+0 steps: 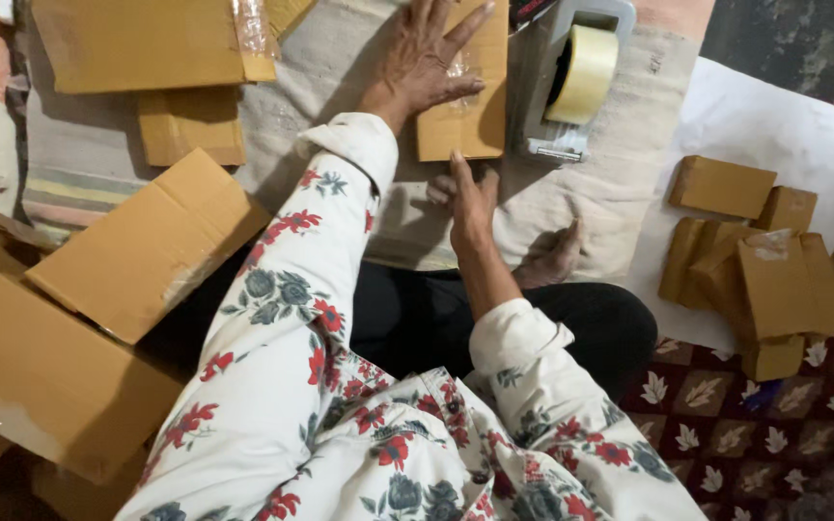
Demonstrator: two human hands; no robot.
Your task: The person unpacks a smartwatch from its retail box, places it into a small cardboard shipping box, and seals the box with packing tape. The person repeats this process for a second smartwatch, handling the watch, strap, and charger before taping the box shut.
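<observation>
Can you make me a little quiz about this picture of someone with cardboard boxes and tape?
1. What does the left hand press flat on?
2. True or false: the tape dispenser sits to the left of the small cardboard box.
3. Where is the heap of small boxes? A) on the white sheet B) on the person's lap C) on top of the big boxes

Key
1. The small cardboard box on the cloth. The right hand touches its near edge.
2. False: the dispenser is to its right.
3. A
</observation>
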